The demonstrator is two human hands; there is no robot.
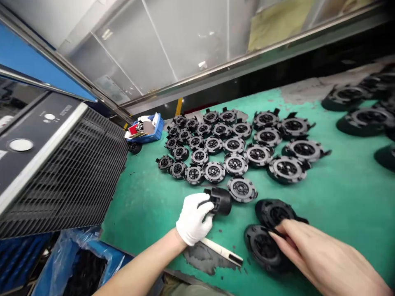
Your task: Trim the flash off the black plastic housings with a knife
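My left hand [195,218], in a white glove, grips a black cylindrical plastic part [222,201] turned on its side above the green mat. My right hand [311,246] is bare, its thumb and forefinger pinched at the edges of two round black plastic parts, an upper one [273,209] and a lower one [262,246]. Which of the two it holds is partly hidden by the fingers. Below the gloved hand lies a white stick-like tool [220,250] with a dark end. Close to the left hand's part sits a round black part with a grey ring [241,189].
Rows of similar round parts [213,144] stand across the green mat [138,205], with darker ones [348,96] at far right. A small blue bin [157,127] sits at the back left, beside a dark slatted machine [70,164]. A plastic-lined blue crate [55,263] is lower left.
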